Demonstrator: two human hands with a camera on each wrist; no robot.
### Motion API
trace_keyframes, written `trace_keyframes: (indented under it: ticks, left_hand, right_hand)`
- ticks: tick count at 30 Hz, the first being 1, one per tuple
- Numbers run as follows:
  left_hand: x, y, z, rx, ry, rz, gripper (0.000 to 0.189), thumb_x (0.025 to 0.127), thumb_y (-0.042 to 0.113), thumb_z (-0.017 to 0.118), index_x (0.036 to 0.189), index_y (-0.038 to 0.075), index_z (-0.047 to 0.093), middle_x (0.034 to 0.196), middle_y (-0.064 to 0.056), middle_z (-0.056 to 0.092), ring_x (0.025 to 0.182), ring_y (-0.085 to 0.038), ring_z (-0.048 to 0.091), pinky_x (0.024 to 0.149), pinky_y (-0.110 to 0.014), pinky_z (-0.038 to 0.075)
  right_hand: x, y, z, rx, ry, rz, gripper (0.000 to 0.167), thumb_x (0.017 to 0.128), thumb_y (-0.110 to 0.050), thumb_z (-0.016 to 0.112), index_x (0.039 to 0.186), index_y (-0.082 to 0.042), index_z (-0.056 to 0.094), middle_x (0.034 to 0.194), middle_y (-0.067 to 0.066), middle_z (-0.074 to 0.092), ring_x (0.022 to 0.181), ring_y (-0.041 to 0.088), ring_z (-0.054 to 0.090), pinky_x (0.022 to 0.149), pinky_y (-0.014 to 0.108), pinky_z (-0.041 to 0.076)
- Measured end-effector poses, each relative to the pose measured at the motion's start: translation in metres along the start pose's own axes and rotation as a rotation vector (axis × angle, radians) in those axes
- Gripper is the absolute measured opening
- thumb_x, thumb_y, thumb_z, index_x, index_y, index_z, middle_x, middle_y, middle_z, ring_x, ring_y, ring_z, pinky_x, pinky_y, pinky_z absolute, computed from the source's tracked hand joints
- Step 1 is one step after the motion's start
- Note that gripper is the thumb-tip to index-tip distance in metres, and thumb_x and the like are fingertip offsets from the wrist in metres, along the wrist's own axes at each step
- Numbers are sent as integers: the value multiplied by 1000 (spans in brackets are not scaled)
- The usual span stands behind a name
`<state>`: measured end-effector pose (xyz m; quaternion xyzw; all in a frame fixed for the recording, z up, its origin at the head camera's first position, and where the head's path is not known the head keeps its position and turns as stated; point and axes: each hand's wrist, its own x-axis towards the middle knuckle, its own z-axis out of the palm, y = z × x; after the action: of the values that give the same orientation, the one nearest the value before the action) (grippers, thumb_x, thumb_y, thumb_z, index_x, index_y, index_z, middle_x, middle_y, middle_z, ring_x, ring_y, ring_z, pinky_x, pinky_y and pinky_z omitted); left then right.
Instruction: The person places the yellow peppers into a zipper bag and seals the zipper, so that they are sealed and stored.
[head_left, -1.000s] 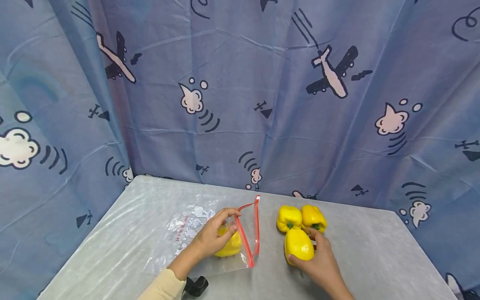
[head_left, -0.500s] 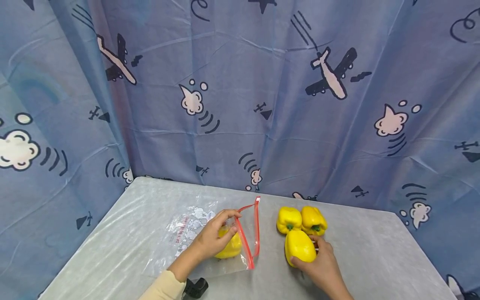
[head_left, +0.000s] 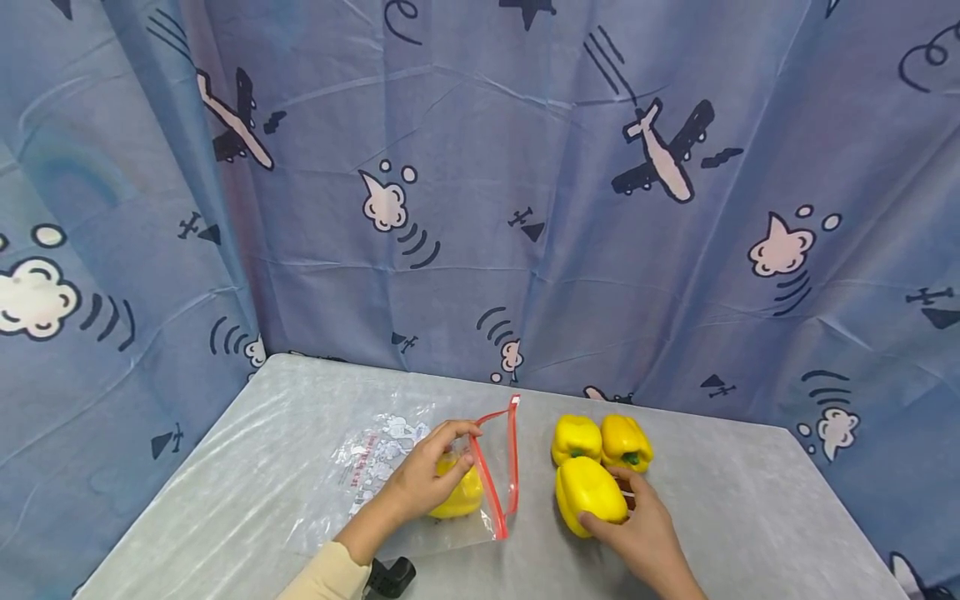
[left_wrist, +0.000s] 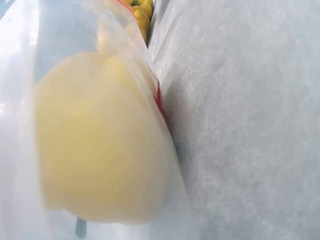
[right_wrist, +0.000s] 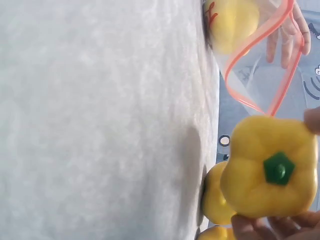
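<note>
My right hand (head_left: 637, 525) grips a yellow bell pepper (head_left: 588, 497) between thumb and fingers. In the right wrist view that bell pepper (right_wrist: 270, 167) shows its green stem and hangs off the table. My left hand (head_left: 423, 471) holds the clear zip bag (head_left: 360, 475) near its red-edged mouth, which gapes toward the right. Inside the bag lies another yellow bell pepper (head_left: 465, 496), partly covered by the left hand. Through the plastic, the left wrist view shows this bagged bell pepper (left_wrist: 100, 145) large and hazy.
Two more yellow bell peppers, one on the left (head_left: 576, 440) and one on the right (head_left: 627, 443), sit side by side behind the held one. A black object (head_left: 392, 577) is by the left wrist. A patterned curtain (head_left: 450, 208) rises behind the grey-white table (head_left: 735, 500).
My right hand has raised its bell pepper slightly and shifted it a little left, toward the bag. The left hand and the bag look the same.
</note>
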<state>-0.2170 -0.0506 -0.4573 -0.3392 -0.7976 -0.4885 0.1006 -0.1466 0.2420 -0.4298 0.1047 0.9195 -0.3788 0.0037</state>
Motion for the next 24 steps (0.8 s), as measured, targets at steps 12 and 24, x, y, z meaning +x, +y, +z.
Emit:
trace_keyframes:
  ticks: [12, 24]
  left_hand:
    - [0, 0, 0, 3, -2, -2, 29, 98, 22, 56, 125, 14, 53, 130, 0, 58, 126, -25, 53, 95, -52, 51]
    - [1, 0, 0, 15, 4, 12, 29, 97, 20, 57, 125, 12, 53, 128, -4, 60, 124, -25, 54, 94, -51, 52]
  right_hand:
    - [2, -10, 5, 171, -56, -125, 70, 73, -19, 83, 134, -11, 49, 132, 14, 54, 105, 26, 57, 74, 34, 57]
    - [9, -25, 14, 250, -114, -185, 67, 74, -14, 82, 134, -15, 52, 131, 12, 52, 102, 25, 56, 73, 28, 57]
